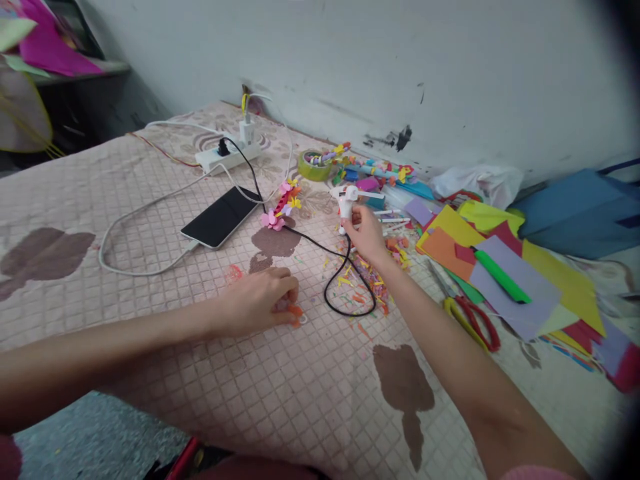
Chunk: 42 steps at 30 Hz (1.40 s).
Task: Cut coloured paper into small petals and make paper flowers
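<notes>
My right hand (367, 233) is wrapped round the grip of a white glue gun (345, 202), whose black cord (326, 293) loops on the cloth below. Lower and to the left, my left hand (263, 299) pinches a small orange paper piece (297, 311) with a whitish part at its edge, close to the cloth. Between and beyond the hands lies a decorated stick (284, 203) with pink and yellow paper flowers. Small paper scraps (367, 283) are scattered below the right hand.
A phone (220, 219) on a white cable lies left of a power strip (227, 157). Green tape (314, 165) stands near the wall. At right are scissors (470, 317), coloured paper sheets (515, 280), a green cutter (501, 275) and a blue bag (580, 213).
</notes>
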Available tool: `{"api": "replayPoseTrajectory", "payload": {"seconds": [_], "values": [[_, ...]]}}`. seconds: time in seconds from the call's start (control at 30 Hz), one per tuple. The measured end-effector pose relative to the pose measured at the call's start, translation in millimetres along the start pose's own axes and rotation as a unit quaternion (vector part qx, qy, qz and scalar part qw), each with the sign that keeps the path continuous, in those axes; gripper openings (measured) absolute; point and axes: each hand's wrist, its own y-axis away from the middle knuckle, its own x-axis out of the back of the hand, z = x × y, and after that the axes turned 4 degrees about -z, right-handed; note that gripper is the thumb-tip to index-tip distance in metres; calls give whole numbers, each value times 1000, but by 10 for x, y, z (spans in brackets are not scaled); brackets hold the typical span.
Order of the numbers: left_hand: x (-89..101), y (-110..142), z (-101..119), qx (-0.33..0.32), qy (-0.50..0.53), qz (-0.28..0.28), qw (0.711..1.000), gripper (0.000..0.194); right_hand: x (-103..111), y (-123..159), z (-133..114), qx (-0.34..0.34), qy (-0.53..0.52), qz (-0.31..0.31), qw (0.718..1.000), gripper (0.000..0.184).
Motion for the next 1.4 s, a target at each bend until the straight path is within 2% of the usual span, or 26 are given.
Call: {"api": "replayPoseTrajectory", "payload": {"seconds": [0.23,0.43,0.53,0.67,0.77,0.83,0.9,0.97,1.07,1.17,1.4], "values": [[-27,-35,13,-3,19,18,1000,18,54,40,16,2,-8,4,1000,23],[5,-47,65,43,120,-2,992,20,93,35,-2,11,2,22,1000,24],[78,-74,127,39,228,-3,973,20,178,63,-73,25,6,55,998,26],[128,-155,260,33,379,-8,925,24,428,277,-296,48,-28,106,993,25],[82,-247,421,40,446,-14,894,24,688,613,-538,27,-136,71,988,18],[18,-327,551,48,469,-13,882,24,871,875,-684,-19,-235,-11,972,16],[-60,-426,686,45,490,-3,871,25,1044,1116,-779,-53,-302,-93,947,24],[-141,-537,814,31,513,6,858,25,1187,1300,-806,-77,-326,-120,935,28],[-254,-699,973,20,539,0,842,25,1322,1454,-741,-118,-337,-119,926,26],[-357,-824,1058,21,543,-13,840,25,1368,1503,-624,-155,-361,-98,914,24],[-521,-907,1034,29,576,-28,816,31,1304,1534,-498,-181,-398,-89,895,23]]}}
